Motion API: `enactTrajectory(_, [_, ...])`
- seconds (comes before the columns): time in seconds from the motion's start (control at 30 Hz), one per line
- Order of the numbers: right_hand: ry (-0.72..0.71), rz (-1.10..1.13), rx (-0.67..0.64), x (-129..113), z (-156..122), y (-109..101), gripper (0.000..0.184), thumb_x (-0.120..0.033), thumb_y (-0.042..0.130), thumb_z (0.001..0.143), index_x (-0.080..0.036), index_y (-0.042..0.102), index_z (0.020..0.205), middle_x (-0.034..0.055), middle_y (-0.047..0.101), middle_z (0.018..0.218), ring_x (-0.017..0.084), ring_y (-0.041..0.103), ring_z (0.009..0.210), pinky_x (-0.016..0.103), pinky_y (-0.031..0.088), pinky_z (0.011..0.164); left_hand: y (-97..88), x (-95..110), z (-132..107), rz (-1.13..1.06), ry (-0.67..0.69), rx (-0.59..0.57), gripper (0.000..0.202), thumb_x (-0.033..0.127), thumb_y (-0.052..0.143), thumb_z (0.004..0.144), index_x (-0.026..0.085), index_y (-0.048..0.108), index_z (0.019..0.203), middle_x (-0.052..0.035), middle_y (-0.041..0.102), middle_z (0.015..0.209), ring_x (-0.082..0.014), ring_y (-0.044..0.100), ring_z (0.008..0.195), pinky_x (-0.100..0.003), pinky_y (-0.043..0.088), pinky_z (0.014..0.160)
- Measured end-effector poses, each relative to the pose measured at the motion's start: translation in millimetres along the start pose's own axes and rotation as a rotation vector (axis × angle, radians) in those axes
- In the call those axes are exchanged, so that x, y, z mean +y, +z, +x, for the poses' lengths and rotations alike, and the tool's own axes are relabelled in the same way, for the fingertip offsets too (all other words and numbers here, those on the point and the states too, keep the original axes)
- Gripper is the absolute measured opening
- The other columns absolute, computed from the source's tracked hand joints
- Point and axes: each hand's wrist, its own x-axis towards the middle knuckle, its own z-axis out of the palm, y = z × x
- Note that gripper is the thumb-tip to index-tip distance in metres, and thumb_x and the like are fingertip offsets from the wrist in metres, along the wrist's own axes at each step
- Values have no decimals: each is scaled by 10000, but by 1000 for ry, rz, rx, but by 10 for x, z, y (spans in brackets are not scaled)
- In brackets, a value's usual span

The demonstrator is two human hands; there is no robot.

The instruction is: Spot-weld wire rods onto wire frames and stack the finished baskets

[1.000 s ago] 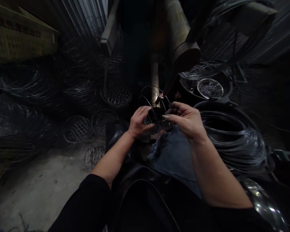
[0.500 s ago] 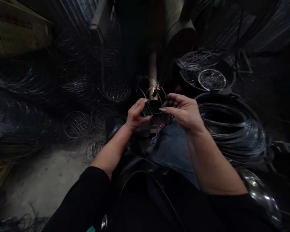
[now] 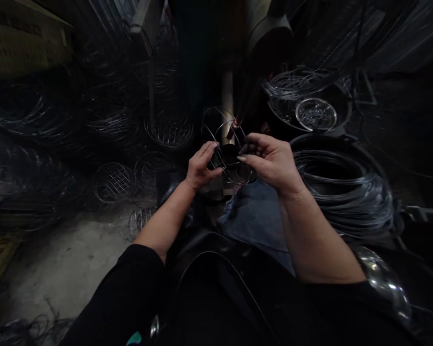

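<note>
My left hand (image 3: 203, 166) grips the left side of a round wire frame (image 3: 220, 156), thumb below and fingers above. At its right side, my right hand (image 3: 270, 161) pinches the wire between thumb and fingers. The frame is tilted, with curved wires looping around the end of a brass-coloured metal rod (image 3: 227, 105). Close above the wires is a copper-coloured tip (image 3: 235, 124) of a machine part. Dim light and the fingers hide the exact points of contact.
Several wire grids (image 3: 116, 182) lie on the floor and in stacks at left. On the right are a coil of wire (image 3: 368, 204) and a dark tub (image 3: 347, 115) holding loose wires and a round dish (image 3: 316, 115). Yellow crates (image 3: 29, 41) stand at far left.
The view has shifted slightly, so everything sits a little higher. Both hands keep hold of the wire frame, whose tilt appears slightly changed beside the rod.
</note>
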Motion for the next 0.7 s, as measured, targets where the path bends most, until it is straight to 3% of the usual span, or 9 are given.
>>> enactTrajectory(0.13, [2, 11, 12, 72, -55, 12, 256, -246, 740, 657, -178, 679, 897, -8, 636, 726, 145, 582, 671, 285, 494, 640, 45, 17, -26, 47, 36, 33, 687, 531, 605, 826, 155, 442, 1377, -163, 620, 1245, -276, 565, 1224, -431, 510, 1011])
enactTrajectory(0.33, [37, 52, 58, 157, -94, 33, 355, -246, 745, 659, -167, 675, 998, 11, 679, 783, 146, 607, 689, 290, 508, 654, 162, 10, -39, 8, 55, 112, 673, 447, 646, 823, 135, 442, 1382, -190, 594, 1276, -287, 539, 1253, -444, 491, 1030])
enactTrajectory(0.53, [57, 33, 84, 121, -131, -7, 338, -253, 752, 670, -188, 686, 995, 7, 683, 795, 147, 615, 688, 286, 521, 649, 229, -14, -58, -33, -2, 45, 679, 464, 637, 824, 144, 432, 1386, -205, 559, 1319, -317, 483, 1307, -491, 464, 1052])
enactTrajectory(0.7, [79, 61, 90, 207, -232, -37, 399, -272, 771, 658, -197, 661, 1034, 20, 685, 826, 155, 623, 714, 290, 535, 643, 268, -2, -105, -24, 57, 81, 639, 357, 633, 841, 153, 412, 1404, -195, 552, 1324, -315, 452, 1333, -498, 467, 1048])
